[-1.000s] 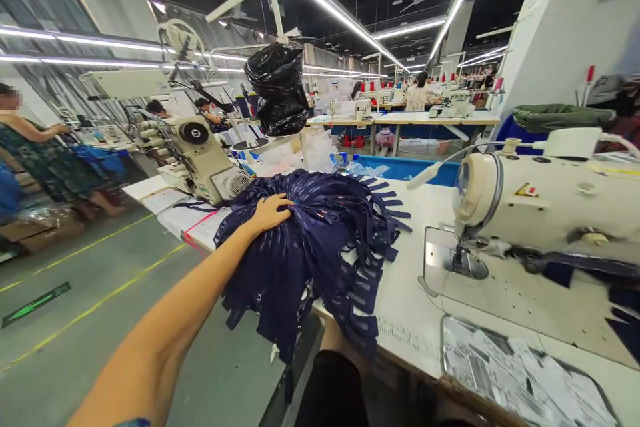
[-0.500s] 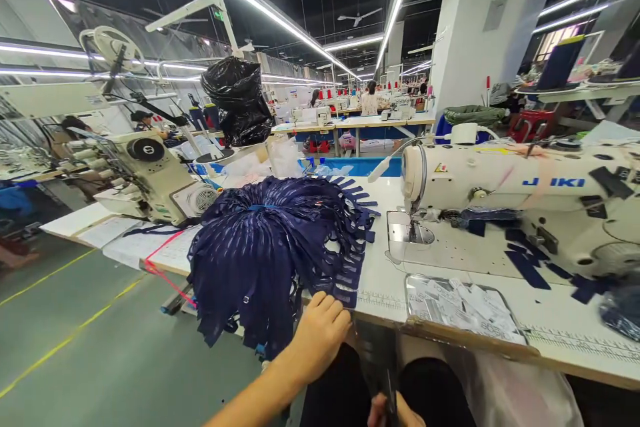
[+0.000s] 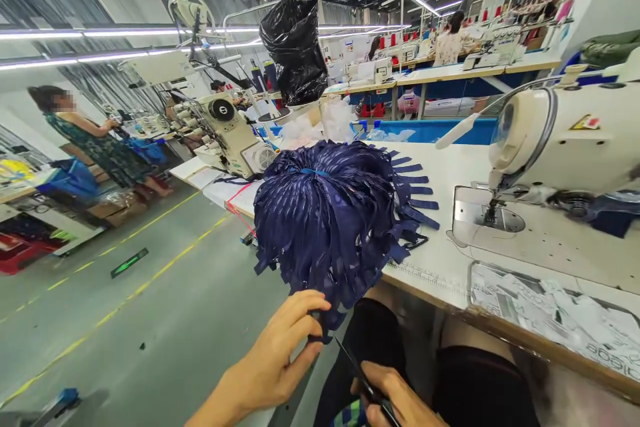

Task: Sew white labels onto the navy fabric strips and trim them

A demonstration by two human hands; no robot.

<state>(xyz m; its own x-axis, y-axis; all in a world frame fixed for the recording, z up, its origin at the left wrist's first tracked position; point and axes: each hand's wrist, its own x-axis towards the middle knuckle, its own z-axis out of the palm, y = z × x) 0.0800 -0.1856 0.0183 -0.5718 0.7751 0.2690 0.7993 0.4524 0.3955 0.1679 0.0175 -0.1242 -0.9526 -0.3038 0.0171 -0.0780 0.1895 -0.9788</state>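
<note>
A large bundle of navy fabric strips [image 3: 320, 213], tied at its top with a blue band, hangs over the table's front edge. My left hand [image 3: 283, 347] is at the bundle's lower ends, fingers curled round the tip of a dark strip. Lower right, my right hand [image 3: 395, 393] is closed on a dark pointed tool [image 3: 363, 373], which looks like scissors or snips; its tip points up toward the strip ends near my left fingers.
At the right stands a white sewing machine [image 3: 560, 127], with a tray of white labels [image 3: 550, 313] in front. Another machine [image 3: 225, 137] and a black plastic bag [image 3: 295, 50] are behind the bundle. A person [image 3: 95, 133] stands across the aisle at left.
The view has swung left and nearer the bundle. My left hand has gone from the table edge to the hanging strip ends. My right hand has risen with the dark tool.
</note>
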